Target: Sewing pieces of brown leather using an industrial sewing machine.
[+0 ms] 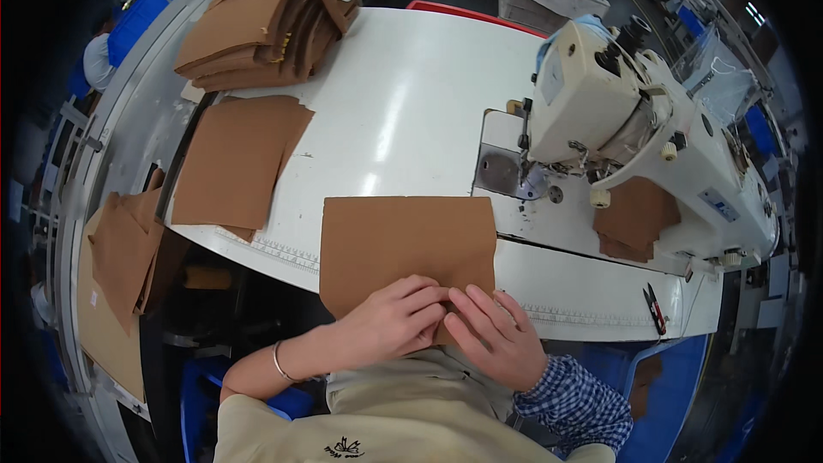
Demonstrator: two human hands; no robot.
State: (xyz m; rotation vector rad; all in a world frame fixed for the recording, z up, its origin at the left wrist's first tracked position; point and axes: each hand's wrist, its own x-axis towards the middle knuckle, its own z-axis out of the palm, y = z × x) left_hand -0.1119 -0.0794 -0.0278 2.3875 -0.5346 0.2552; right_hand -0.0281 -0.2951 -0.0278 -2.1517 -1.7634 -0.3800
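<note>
The left hand (399,317) and right hand (497,341) hide part of the cloth (403,244), leaving their grip unclear, while the machine (591,90) covers some of a pile (639,216) and the lower edge crops the shirt (386,439).

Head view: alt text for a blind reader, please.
A person's left hand and right hand, close together, touch the near part of a brown panel at a white table's front edge. A sewing machine stands right; stacked brown pieces lie left.
</note>
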